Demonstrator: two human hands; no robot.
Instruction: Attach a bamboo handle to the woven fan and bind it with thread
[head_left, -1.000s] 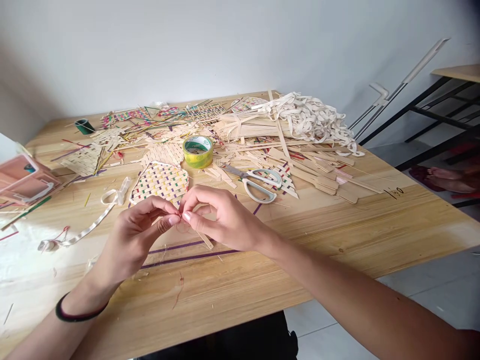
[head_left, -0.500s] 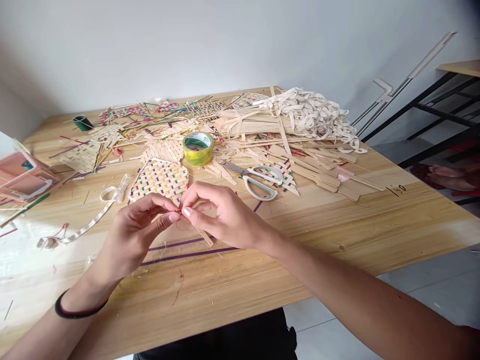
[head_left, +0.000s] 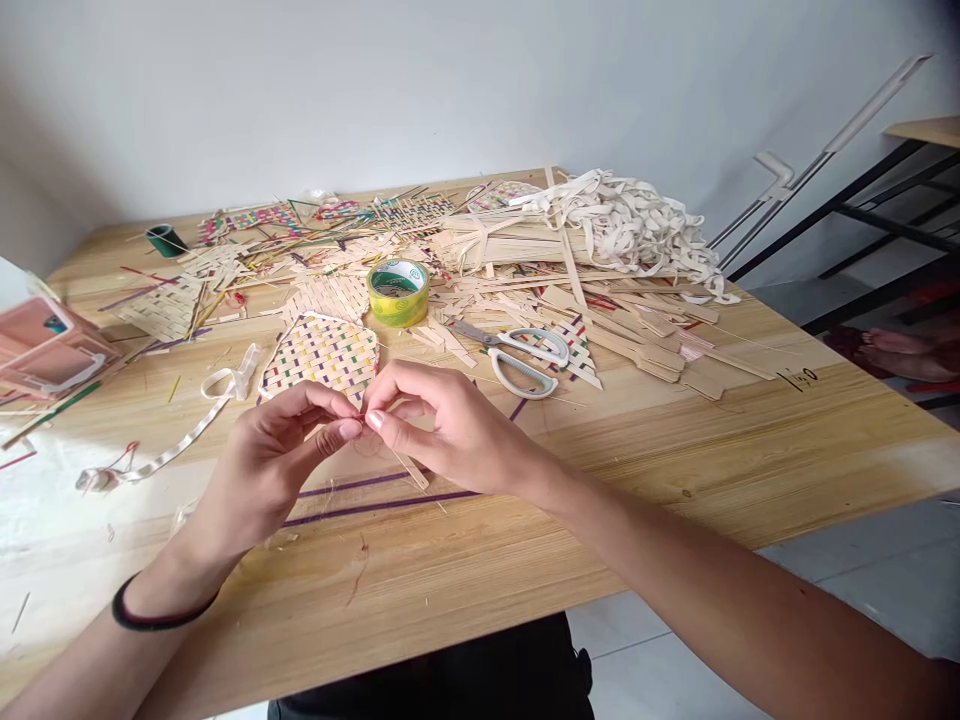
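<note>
My left hand [head_left: 289, 450] and my right hand [head_left: 435, 425] meet fingertip to fingertip above the front of the table. Both pinch a thin red thread [head_left: 367, 447], whose fine loops hang just below the fingers. Whether a needle is also between the fingertips is too small to make out. Right behind my hands lies a woven fan piece [head_left: 319, 355] of pale strips with coloured squares and a white bound edge. White-handled scissors [head_left: 517, 360] rest to the right of it, blades pointing left. A narrow pale strip [head_left: 409, 465] lies under my right hand.
A roll of yellow tape [head_left: 398, 293] stands behind the fan piece. Heaped white ribbon [head_left: 634, 225] and flat wooden handles [head_left: 637, 345] cover the back right. At left are a pink box [head_left: 49, 345], a white ribbon length [head_left: 176, 447] and a green thread spool [head_left: 166, 240].
My hands stay in nearly the same pinch, fingertips together on the red thread. The whole view has shifted very slightly; nothing on the table has visibly moved.
</note>
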